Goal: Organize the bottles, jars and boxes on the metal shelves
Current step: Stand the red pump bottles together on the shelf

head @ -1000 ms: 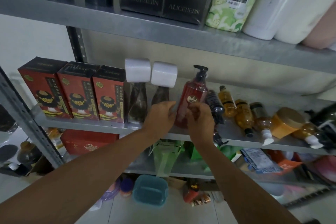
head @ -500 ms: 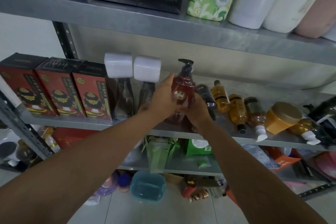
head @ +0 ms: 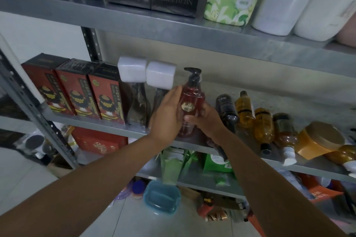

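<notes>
Metal shelves [head: 134,130] w/ a plain wall behind, and you're working the middle tier rn. You're holding the red pump bottle [head: 190,104] upright w/ both hands: left hand [head: 166,113] is cupping its left side, fingers mostly straight, right hand [head: 207,119] is curling round the lower right w/ the thumb across the front. Its base is sitting at or just above the shelf, can't tell which bc your hands are covering it.

It's standing just right of the two white-capped bottles [head: 146,77], which are lined up next to the three red boxes [head: 77,92]. So imo you're slotting it in as the next upright in that row.

Tips for doing this bit well:
- keep it vertical and set the base flat before you're letting go, tall + narrow means it's prob tippy
- nudge it snug beside the white caps w/o knocking them
- turn the gold label to the front so it's matching the boxes
- watch your right elbow, the amber bottles [head: 262,125] and dark bottle [head: 227,109] are lying loose just to the right, along w/ a gold-lidded jar [head: 319,138]. Those look like they're needing standing up too.
</notes>
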